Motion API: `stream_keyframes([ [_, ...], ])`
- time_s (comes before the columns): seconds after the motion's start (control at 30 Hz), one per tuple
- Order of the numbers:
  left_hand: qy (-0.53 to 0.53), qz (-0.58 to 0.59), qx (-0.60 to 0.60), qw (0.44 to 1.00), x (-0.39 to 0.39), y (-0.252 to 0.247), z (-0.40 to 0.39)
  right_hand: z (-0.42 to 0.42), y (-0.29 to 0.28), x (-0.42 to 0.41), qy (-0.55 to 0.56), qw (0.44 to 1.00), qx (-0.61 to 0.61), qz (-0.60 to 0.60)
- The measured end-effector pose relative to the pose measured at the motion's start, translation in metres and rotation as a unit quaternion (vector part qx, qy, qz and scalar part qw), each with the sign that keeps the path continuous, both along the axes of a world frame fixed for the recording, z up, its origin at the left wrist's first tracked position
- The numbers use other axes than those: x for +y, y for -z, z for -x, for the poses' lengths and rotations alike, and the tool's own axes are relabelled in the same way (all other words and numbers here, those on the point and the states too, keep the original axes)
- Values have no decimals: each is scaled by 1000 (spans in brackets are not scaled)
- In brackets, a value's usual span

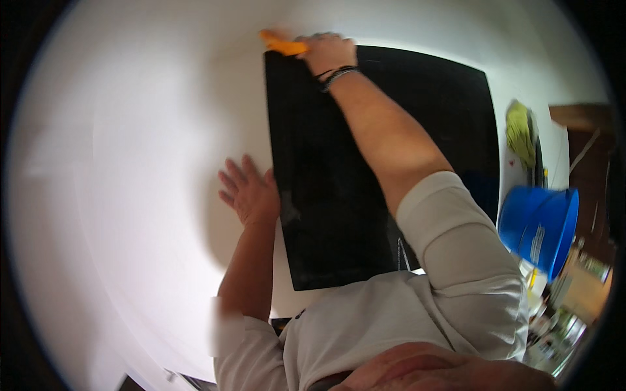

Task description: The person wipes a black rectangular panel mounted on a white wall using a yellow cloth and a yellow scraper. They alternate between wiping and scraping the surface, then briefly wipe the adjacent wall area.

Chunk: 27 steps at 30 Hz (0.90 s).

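A flat black panel [332, 161] with a glossy surface lies against a white surface [146, 146]. At the panel's far left corner my right hand [328, 51] grips an orange cloth [286, 45], which laps over the edge. Dark bands circle that wrist. My left hand [254, 195] has its fingers spread over the white surface, beside the panel's left edge, and holds nothing. Whether its palm presses on the surface cannot be told. Faint pale smears show on the black panel near this hand.
A blue bucket [533, 225] is to the right of the panel. Above it in the picture hangs or lies a yellow-green cloth [520, 132]; its support is unclear. A brown wooden piece [582, 117] and blurred clutter show at the right rim.
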<state>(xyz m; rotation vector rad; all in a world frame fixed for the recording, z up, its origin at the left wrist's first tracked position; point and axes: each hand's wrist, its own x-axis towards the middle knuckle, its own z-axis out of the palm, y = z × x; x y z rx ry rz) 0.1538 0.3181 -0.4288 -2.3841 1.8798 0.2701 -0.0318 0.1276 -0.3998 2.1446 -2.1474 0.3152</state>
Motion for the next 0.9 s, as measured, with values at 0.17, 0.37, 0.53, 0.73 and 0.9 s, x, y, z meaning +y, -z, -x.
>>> stream_keyframes([
  [0.17, -20, -32, -44, 998, 2, 14, -12, 76, -18, 40, 39, 992, -58, 101],
  [0.37, -28, -5, -40, 999, 12, -2, -9, 309, -5, 189, 332, 927, -143, 100],
  [0.53, -55, -31, -40, 997, 11, -8, -4, 379, 9, 292, 530, 837, -139, 9],
  [0.73, -53, -19, -45, 997, 11, -3, -1, 404, 52, 273, 434, 882, 114, 144],
  [0.9, -47, -22, -51, 997, 11, -4, -10, 474, 51, 185, 521, 833, -186, -19],
])
